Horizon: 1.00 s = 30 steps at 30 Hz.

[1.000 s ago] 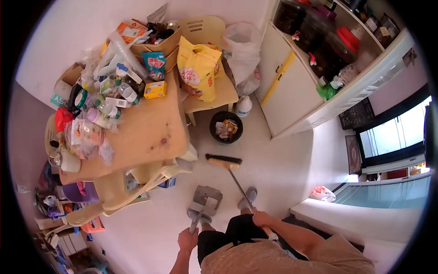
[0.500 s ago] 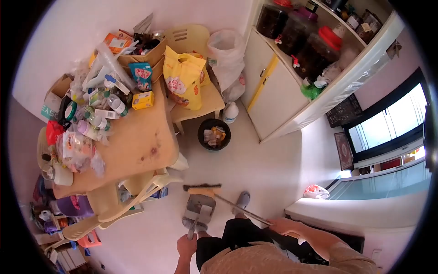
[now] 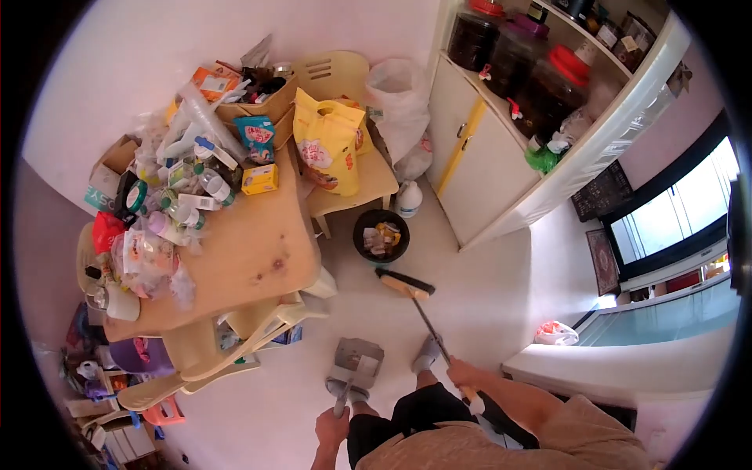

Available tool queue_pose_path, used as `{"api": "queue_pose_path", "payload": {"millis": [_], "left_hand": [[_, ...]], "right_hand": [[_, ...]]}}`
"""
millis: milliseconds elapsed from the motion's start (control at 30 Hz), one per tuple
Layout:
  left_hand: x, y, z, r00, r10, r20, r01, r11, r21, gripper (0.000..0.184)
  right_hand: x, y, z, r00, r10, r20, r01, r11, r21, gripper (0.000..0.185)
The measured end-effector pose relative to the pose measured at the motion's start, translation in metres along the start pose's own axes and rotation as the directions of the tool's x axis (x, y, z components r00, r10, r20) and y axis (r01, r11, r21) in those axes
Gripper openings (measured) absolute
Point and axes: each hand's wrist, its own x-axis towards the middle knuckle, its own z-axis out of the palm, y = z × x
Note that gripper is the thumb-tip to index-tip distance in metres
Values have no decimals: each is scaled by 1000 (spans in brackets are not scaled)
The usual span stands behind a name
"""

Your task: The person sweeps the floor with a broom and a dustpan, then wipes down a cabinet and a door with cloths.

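My left hand (image 3: 332,427) is closed round the handle of a grey dustpan (image 3: 358,362), whose pan lies on the floor in front of my left foot. My right hand (image 3: 464,373) grips the long handle of a broom (image 3: 406,283). The broom's dark bristles and orange head rest on the floor a little below a black bin (image 3: 381,236) that holds crumpled wrappers. The broom head and dustpan are apart.
A table (image 3: 235,258) crowded with bottles, bags and boxes stands at left, plastic chairs around it. A yellow bag (image 3: 327,145) sits on a chair (image 3: 374,178). A white bottle (image 3: 408,199) stands beside the bin. A cabinet (image 3: 489,172) with large jars is at right.
The broom head first came back to the dustpan's front edge, and has now moved forward and right, away from it, towards the bin. Both hands have kept their grips.
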Motion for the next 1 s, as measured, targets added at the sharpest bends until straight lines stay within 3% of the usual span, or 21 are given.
{"api": "queue_pose_path", "payload": {"millis": [33,67,133,167,233,267,333,367,400,500,567,667,700,767,800,867,1000], "left_hand": [[1,0,1,1000,9,-1,-9,1000,-1,42],[2,1,2,1000,19,-3,-19,1000,-3,42],[4,2,4,1000,17,6,-17,999,27,43],[5,2,3,1000,10,16,-11,998,57,43],[6,1,0,1000,10,14,-11,998,60,44],[8,2,0,1000,5,18,-7,998,64,45],[11,-5,0,999,41,-1,-41,997,62,45],[13,-9,0,998,62,-17,-61,996,69,45],[13,-12,0,997,76,-18,-75,995,73,45],[12,-17,-2,1000,-18,9,18,998,60,48],[10,-26,0,1000,-3,0,3,997,74,49],[6,-31,3,1000,-19,-10,20,998,57,49],[7,-33,3,1000,-16,-12,16,998,58,49],[5,-39,10,1000,8,15,-9,999,51,48],[3,-44,16,1000,14,20,-15,998,56,48],[2,-55,26,966,205,-160,-227,964,-140,43],[5,-58,32,954,248,-167,-271,954,-129,47]], "right_hand": [[-3,3,15,969,-211,126,236,943,-236,53],[1,15,41,970,-210,123,235,943,-237,53],[11,36,87,949,-223,221,213,975,68,42],[-5,23,73,951,-223,214,213,975,67,42],[-74,-40,11,960,-112,257,46,967,249,29],[-86,-52,1,964,-110,244,47,968,248,29],[-101,-64,-13,945,56,323,-221,835,503,28],[-103,-65,-16,906,72,417,-301,800,518,46],[-104,-64,-20,911,73,406,-299,796,527,46],[-100,-61,-27,917,40,396,-247,838,486,33],[-88,-64,-21,991,-17,135,-11,978,206,33],[-53,-87,-16,998,68,-7,-66,985,157,38],[-38,-91,-14,998,67,-11,-65,985,159,38],[-11,-88,-5,997,76,24,-75,997,-34,51],[-6,-83,1,996,82,22,-81,996,-28,51],[2,-76,14,996,64,63,-65,998,14,59],[-38,-29,28,995,-73,71,74,997,-11,56]]}}
